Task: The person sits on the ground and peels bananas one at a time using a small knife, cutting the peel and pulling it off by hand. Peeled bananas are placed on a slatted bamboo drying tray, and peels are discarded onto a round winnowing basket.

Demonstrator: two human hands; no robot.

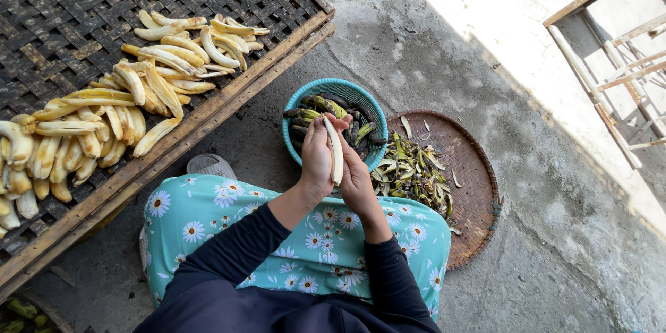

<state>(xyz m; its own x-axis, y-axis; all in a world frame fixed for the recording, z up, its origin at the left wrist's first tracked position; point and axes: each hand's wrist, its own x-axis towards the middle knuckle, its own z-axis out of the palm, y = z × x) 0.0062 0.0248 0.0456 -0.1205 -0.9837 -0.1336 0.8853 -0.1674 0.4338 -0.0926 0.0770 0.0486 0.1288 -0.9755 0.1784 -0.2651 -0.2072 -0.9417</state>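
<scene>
1. Between both hands, over the lap: a peeled banana [334,149], pale, upright, gripped by the left hand [318,159] and the right hand [355,179], both closed on it.
2. Just beyond the hands: a blue basket [347,88] of dark unpeeled bananas [312,107].
3. Right of the hands: a round woven tray [472,194] holding a pile of peels [413,170].
4. Left of the hands: a bamboo drying rack [69,0] with peeled bananas [104,118] laid out.

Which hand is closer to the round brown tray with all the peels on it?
The right hand. It sits just beside the brown woven tray, near its peel pile. The left hand is farther off, on the other side of the peeled banana both hands hold.
</scene>
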